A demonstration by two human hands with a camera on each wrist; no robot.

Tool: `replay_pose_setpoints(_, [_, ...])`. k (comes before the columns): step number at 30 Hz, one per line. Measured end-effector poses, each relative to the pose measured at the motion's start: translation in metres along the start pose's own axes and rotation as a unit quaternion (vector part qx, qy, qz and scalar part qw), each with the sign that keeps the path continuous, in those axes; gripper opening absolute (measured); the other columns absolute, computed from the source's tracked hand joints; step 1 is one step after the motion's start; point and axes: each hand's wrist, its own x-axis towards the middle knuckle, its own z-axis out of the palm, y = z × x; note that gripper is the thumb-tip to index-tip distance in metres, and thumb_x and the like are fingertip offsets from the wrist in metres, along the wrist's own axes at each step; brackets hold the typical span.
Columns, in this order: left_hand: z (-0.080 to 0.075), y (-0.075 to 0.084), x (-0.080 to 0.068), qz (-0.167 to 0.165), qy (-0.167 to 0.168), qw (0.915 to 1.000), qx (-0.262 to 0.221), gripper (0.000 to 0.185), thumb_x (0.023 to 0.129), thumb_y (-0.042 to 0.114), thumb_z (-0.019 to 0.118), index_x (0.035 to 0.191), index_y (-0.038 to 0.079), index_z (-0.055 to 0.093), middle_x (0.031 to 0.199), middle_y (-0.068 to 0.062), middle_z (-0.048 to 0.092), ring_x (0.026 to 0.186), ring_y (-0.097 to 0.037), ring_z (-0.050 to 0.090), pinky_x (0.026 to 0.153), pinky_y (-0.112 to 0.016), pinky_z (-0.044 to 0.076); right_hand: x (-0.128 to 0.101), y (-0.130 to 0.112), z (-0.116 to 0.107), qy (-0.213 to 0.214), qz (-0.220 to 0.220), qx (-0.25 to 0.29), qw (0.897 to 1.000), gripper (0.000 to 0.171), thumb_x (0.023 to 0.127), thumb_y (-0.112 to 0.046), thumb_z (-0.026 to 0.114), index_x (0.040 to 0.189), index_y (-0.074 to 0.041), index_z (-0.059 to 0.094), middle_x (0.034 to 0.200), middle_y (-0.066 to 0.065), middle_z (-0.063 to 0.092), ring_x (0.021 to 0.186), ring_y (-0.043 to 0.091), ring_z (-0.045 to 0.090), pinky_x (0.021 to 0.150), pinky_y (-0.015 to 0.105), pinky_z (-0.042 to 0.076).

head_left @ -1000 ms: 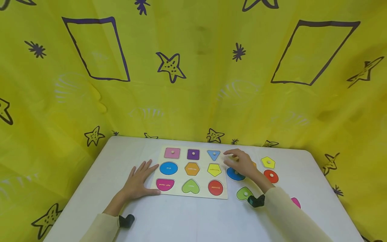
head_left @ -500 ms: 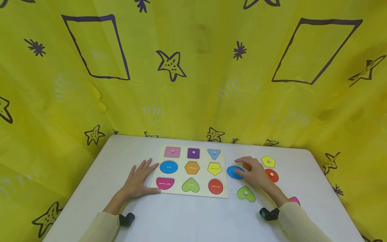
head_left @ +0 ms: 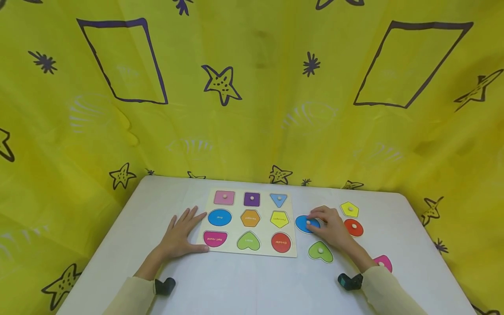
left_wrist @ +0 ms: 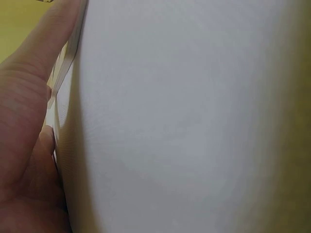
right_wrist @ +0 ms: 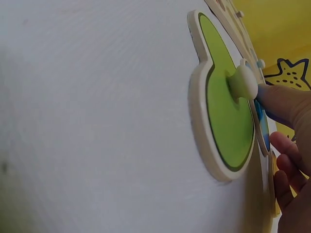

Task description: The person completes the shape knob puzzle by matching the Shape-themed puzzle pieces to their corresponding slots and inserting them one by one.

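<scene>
A wooden shape-puzzle board [head_left: 264, 230] lies on the table with a pink rectangle, a purple square and a light blue triangle, each knobbed, in its far row. My left hand [head_left: 180, 236] rests flat, fingers spread, at the board's left edge; its thumb shows at that edge in the left wrist view. To the right of the board, my right hand [head_left: 334, 227] pinches with thumb and forefinger at the knob of a blue oval puzzle piece [head_left: 301, 224]. In the right wrist view the thumb covers that knob. A green heart piece [right_wrist: 226, 111] lies just nearer the body.
Right of the hand lie a yellow pentagon piece [head_left: 349, 209] and a red round piece [head_left: 353, 228]. A magenta piece [head_left: 386, 261] is partly behind the right sleeve. An orange piece [right_wrist: 275, 194] sits under the right hand. A yellow patterned curtain [head_left: 252, 109] rises behind the white table.
My right hand has drawn back from beside the light blue triangle to the blue oval, its thumb and forefinger closing at the knob. The left hand has stayed put.
</scene>
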Motion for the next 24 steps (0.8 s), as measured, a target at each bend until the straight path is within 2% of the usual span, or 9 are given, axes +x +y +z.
replay_pose_setpoints(9, [-0.0013,0.0023,-0.0012,0.003,0.003,1.0000,0.004,0.107,0.070,0.068,0.081,0.158,0.019,0.043,0.167,-0.019,0.027,0.154,-0.045,0.014,0.119,-0.073,0.003,-0.0009,-0.0010,0.0019,0.016,-0.004,-0.006,1.000,0.013,0.089,-0.014,0.082,0.101,-0.011,0.081,0.121,0.009,0.066,0.113,0.028,0.050,0.088,0.040,0.051])
replay_pose_setpoints(17, [-0.0024,0.0051,-0.0024,-0.002,0.000,1.0000,-0.002,0.107,0.070,0.066,0.082,0.157,0.017,0.043,0.167,-0.020,0.027,0.154,-0.046,0.014,0.118,-0.073,0.002,-0.0015,0.0012,0.0035,0.024,-0.006,-0.011,1.000,0.009,0.090,-0.014,0.081,0.098,-0.012,0.081,0.121,0.008,0.067,0.114,0.028,0.051,0.089,0.042,0.052])
replay_pose_setpoints(24, [-0.0033,0.0056,-0.0028,0.002,0.005,1.0000,-0.004,0.107,0.070,0.066,0.082,0.157,0.017,0.044,0.166,-0.021,0.027,0.154,-0.046,0.014,0.118,-0.074,0.002,-0.0017,0.0022,0.0045,0.025,-0.006,-0.011,1.000,0.009,0.090,-0.013,0.080,0.099,-0.013,0.081,0.122,0.007,0.067,0.117,0.029,0.051,0.094,0.048,0.053])
